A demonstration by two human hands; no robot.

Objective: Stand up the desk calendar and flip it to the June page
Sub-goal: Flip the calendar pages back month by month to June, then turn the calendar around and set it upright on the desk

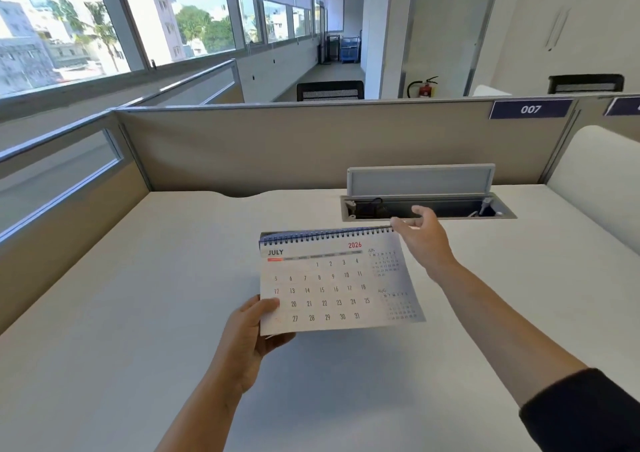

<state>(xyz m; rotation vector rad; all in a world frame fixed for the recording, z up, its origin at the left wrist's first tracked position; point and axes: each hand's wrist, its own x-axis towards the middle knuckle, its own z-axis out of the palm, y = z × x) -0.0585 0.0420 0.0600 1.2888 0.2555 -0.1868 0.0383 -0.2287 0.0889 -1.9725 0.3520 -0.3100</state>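
Observation:
The spiral-bound desk calendar [332, 285] shows its July 2026 page and is held up off the white desk [138, 313], tilted toward me. My left hand [247, 337] grips its lower left corner, thumb on the page front. My right hand [420, 240] is at the top right end of the spiral binding, with fingertips touching or nearly touching it; the fingers are partly spread. The calendar's back and stand are hidden.
An open cable tray [426, 207] with a raised grey lid [420, 180] sits in the desk just behind the calendar. Beige partition walls [311, 147] close off the back and left sides. A white curved divider [595, 181] stands at the right.

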